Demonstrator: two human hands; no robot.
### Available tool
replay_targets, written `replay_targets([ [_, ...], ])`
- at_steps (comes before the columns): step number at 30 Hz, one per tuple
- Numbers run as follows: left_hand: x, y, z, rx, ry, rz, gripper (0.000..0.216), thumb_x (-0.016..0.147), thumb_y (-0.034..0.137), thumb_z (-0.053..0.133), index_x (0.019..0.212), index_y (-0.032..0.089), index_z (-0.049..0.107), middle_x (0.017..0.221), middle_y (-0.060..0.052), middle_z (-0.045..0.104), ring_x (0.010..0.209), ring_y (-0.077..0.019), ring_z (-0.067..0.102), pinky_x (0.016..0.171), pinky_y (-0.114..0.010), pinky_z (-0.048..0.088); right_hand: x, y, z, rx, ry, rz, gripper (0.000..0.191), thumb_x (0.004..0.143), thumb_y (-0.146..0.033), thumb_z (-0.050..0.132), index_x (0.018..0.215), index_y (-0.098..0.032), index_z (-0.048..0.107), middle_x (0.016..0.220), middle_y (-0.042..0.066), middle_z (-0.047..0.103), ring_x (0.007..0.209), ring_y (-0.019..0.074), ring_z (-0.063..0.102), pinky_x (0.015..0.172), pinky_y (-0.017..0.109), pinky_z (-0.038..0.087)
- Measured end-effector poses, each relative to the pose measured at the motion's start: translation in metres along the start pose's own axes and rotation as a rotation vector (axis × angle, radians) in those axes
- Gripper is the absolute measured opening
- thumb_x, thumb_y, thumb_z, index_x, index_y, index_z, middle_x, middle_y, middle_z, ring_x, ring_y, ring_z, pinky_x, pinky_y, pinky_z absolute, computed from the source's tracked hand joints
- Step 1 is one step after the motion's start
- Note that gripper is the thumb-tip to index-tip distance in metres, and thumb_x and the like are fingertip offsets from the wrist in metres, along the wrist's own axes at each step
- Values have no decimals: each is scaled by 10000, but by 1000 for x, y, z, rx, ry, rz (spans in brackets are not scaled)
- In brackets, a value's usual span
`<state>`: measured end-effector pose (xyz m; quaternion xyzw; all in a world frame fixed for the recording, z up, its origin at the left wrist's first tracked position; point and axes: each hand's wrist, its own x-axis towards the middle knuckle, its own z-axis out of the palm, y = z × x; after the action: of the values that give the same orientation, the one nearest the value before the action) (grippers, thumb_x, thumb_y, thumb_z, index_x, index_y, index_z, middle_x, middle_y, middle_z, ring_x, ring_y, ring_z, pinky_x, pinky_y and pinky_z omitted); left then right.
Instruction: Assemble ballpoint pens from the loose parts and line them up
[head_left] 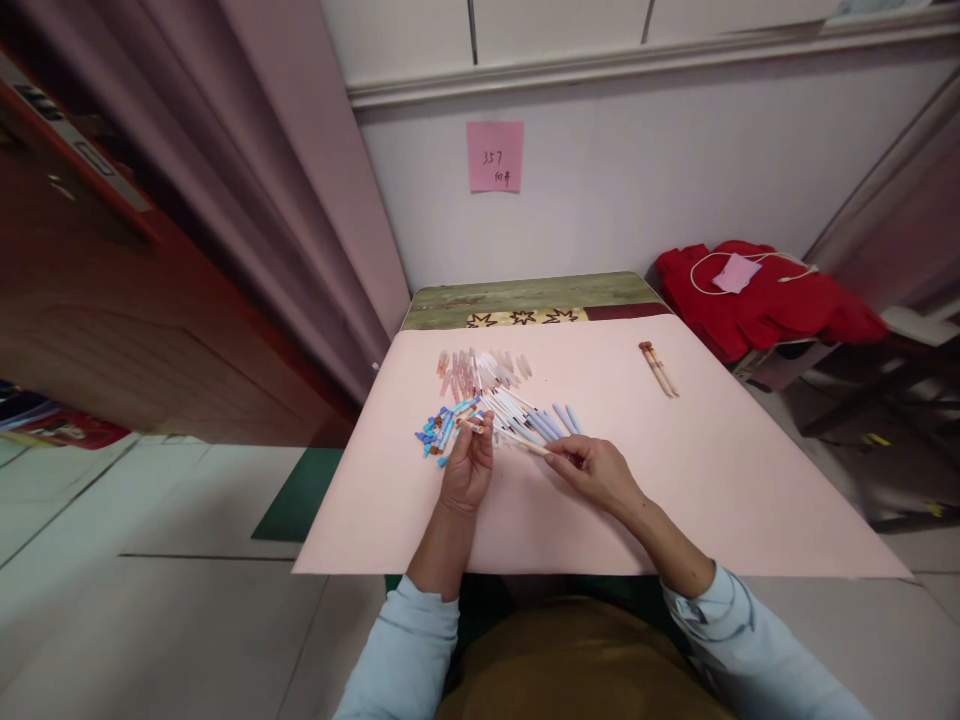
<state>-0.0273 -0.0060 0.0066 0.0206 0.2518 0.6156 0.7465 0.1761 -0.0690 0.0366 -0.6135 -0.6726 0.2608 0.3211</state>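
My left hand is closed on a short cream pen part, pinched between thumb and fingers. My right hand pinches the near end of a slim cream pen barrel, which points up and left toward my left hand. Whether the two parts touch is too small to tell. Beside my left hand lies a pile of blue and brown pen caps. White pen refills and blue-grey barrels lie just beyond my right hand. Behind them rest clear, pinkish pen pieces.
Two finished-looking cream pens with brown tops lie at the right of the pink-covered table. Past the right edge is a red cloth with a white cable. A pink note sticks to the wall; a wooden door stands left.
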Motion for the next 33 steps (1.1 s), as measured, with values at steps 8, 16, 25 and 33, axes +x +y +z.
replay_targets([
  [8, -4, -5, -6, 247, -207, -85, 94, 873, 161, 606, 852, 94, 668, 1120, -139, 683, 865, -123, 695, 728, -153, 573, 7, 1, 26, 314, -1, 84, 288, 802, -464, 621, 886, -200, 700, 645, -11, 632, 559, 133, 546, 516, 228, 384],
  [16, -2, -8, -10, 317, -278, 0, 193, 786, 282, 724, 864, 115, 667, 897, -63, 674, 683, -66, 603, 534, -121, 482, -6, -11, 15, 330, 225, 24, 270, 821, -438, 613, 873, -185, 691, 695, 9, 637, 600, 129, 538, 561, 228, 425],
  [25, -4, -7, -10, 329, -223, 18, 236, 736, 288, 767, 857, 121, 653, 826, -25, 641, 660, -59, 589, 541, -132, 465, -18, -24, 6, -74, 310, -141, 165, 841, -320, 564, 881, -232, 699, 830, 17, 692, 670, 138, 605, 598, 229, 448],
  [33, -4, -8, -10, 356, -220, 26, 248, 738, 295, 764, 884, 125, 656, 806, -26, 649, 653, -65, 599, 533, -136, 464, -14, -26, 9, -137, 327, -168, 144, 834, -310, 580, 881, -243, 698, 815, -2, 694, 690, 136, 615, 615, 233, 427],
])
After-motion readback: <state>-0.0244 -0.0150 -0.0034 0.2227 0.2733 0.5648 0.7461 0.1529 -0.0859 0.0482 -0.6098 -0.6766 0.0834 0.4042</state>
